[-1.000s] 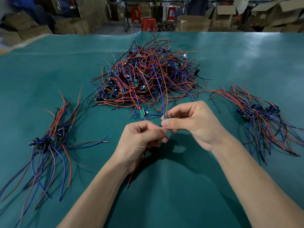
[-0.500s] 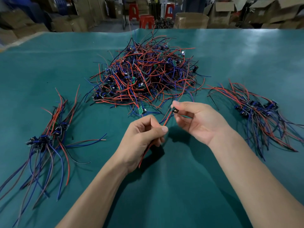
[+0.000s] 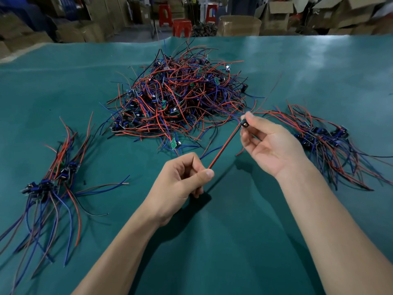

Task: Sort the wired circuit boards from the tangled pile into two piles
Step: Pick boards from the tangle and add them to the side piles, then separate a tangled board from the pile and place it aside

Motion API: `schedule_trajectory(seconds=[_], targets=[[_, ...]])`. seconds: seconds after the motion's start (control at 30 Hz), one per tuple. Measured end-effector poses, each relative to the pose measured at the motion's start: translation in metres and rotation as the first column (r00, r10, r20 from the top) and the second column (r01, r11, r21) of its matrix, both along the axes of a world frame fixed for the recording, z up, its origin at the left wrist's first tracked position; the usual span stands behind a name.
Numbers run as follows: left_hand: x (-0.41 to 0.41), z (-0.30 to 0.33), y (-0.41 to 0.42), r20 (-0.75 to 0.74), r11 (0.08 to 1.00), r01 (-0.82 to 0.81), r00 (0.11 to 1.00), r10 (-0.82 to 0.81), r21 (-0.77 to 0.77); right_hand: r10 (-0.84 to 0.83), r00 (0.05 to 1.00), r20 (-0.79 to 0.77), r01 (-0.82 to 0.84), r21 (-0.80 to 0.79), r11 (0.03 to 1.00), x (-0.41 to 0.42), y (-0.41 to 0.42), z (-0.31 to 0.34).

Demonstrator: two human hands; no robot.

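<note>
Both hands were raised above the near middle of the tabletop (image 3: 212, 241), holding one wired circuit board between them. Right hand (image 3: 270, 150), palm turned up, pinched the small dark board (image 3: 245, 124) between thumb and forefinger, its other fingers loosely curled. Left hand (image 3: 182, 182) was closed into a loose fist and pinched the red and dark lead (image 3: 223, 146) running down from that board, thumb pressed against the forefinger; the lead was drawn straight between the two hands.

Tabletop covering was a teal mat, smooth, with pale reflections toward the far right. Beyond both hands lay the tangled pile (image 3: 180, 101) of red, blue and black wires with small boards caught among them, one green board (image 3: 174, 143) lying at its near edge. Left pile (image 3: 49, 184) lay well apart to the left, its boards clustered together and wires trailing toward the near edge. Right pile (image 3: 323, 135) lay just beyond the right hand, its wires fanning to the right.

Past the far edge of the tabletop stood red stools (image 3: 180, 26) and stacked cardboard boxes (image 3: 240, 25).
</note>
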State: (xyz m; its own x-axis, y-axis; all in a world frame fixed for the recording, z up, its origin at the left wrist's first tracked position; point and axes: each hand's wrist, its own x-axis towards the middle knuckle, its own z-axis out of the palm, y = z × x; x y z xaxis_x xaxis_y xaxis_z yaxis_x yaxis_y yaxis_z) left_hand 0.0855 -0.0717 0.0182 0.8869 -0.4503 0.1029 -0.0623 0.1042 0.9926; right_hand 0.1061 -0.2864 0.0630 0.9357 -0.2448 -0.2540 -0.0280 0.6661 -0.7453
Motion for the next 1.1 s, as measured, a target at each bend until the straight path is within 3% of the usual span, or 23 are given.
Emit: schedule_trajectory(seconds=[0.17,0.27,0.33,0.43,0.6,0.8,0.93,1.03,1.1], targets=[[-0.001,0.001,0.008,-0.009,0.992,0.122,0.993,-0.121,0.016,0.134,0.95,0.282,-0.124,-0.053,0.991,-0.003,-0.012,0.004],[0.001,0.005,0.012,-0.145,0.985,0.137,0.978,-0.152,-0.108,0.223,0.89,0.398,-0.239,-0.009,0.971,-0.007,-0.025,0.007],[0.005,0.009,0.013,-0.26,0.97,0.11,0.951,-0.166,-0.218,0.324,0.837,0.44,-0.355,-0.015,0.935,-0.01,-0.027,0.006],[0.011,0.011,0.016,-0.319,0.937,0.132,0.917,-0.239,-0.322,0.45,0.773,0.447,-0.476,-0.059,0.877,-0.011,-0.02,0.001],[0.014,0.005,0.01,-0.352,0.969,0.02,0.93,-0.109,-0.248,0.51,0.711,0.485,-0.565,-0.037,0.824,-0.012,-0.016,-0.002],[0.012,-0.002,0.005,-0.243,0.985,-0.027,0.97,-0.015,-0.171,0.633,0.678,0.375,-0.604,-0.208,0.77,-0.017,0.033,0.013],[0.01,-0.004,0.001,-0.174,0.98,-0.062,0.984,0.029,-0.187,0.677,0.707,0.204,-0.549,-0.446,0.707,-0.004,0.112,0.032],[0.009,-0.009,0.004,-0.072,0.999,-0.046,0.996,0.044,-0.019,0.714,0.691,0.111,-0.551,-0.558,0.621,0.016,0.187,0.043],[0.012,-0.008,0.006,-0.095,1.0,-0.021,0.995,0.02,-0.003,0.732,0.681,0.007,-0.572,-0.619,0.538,0.03,0.23,0.044]])
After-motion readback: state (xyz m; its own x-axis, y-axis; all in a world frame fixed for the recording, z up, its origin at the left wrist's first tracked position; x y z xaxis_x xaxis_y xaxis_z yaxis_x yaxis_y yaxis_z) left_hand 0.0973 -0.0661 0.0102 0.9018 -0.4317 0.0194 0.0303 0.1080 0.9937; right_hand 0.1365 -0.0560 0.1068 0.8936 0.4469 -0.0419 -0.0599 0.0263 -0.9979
